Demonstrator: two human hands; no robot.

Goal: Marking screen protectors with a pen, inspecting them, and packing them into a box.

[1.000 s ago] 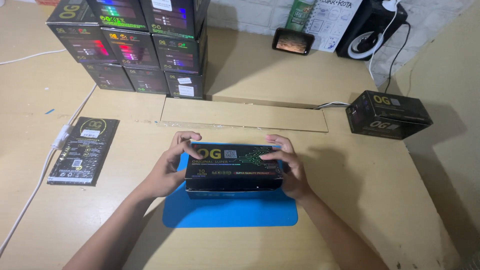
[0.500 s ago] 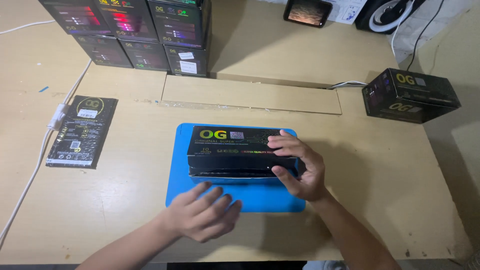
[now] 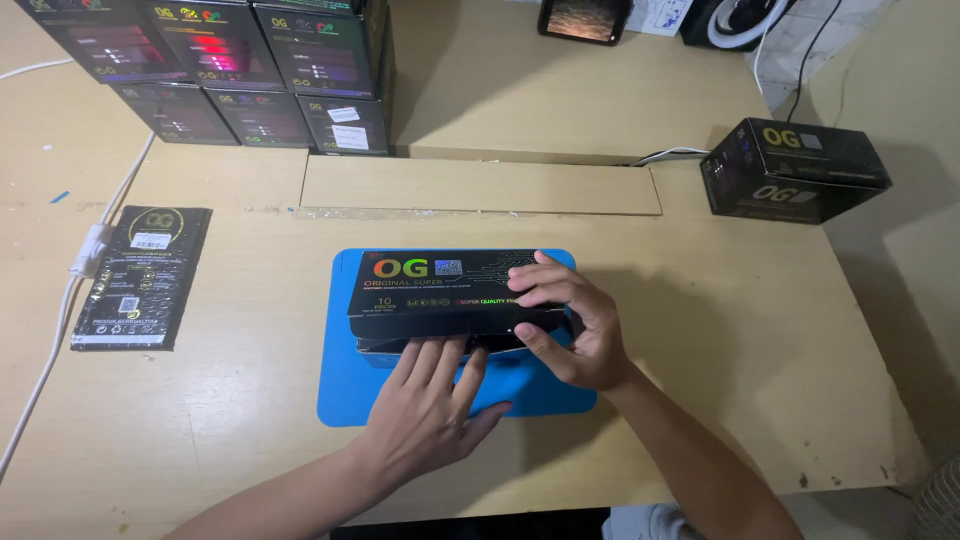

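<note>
A flat black box [image 3: 445,292] with coloured lettering lies on a blue mat [image 3: 350,385] near the middle of the wooden table [image 3: 720,330]. Its lid appears lifted slightly off the base along the near edge, though the gap is dim. The right hand [image 3: 570,330] grasps the box's right end, fingers over the top and thumb on the near side. The left hand [image 3: 430,405] lies open and flat on the mat, holding nothing, fingertips touching the box's near lower edge.

Bare tabletop lies open to the right of the mat as far as the table's edge, and a narrower strip to the left. There a flat black packet [image 3: 140,275] with a white label lies beside a white cable [image 3: 85,265]. Beyond the mat a long rectangular panel [image 3: 480,185] is set flush into the table. At the far left stands a stack of black boxes [image 3: 250,70] with red and green printing, two with small white stickers. A single black box [image 3: 795,170] sits well apart at the far right corner.
</note>
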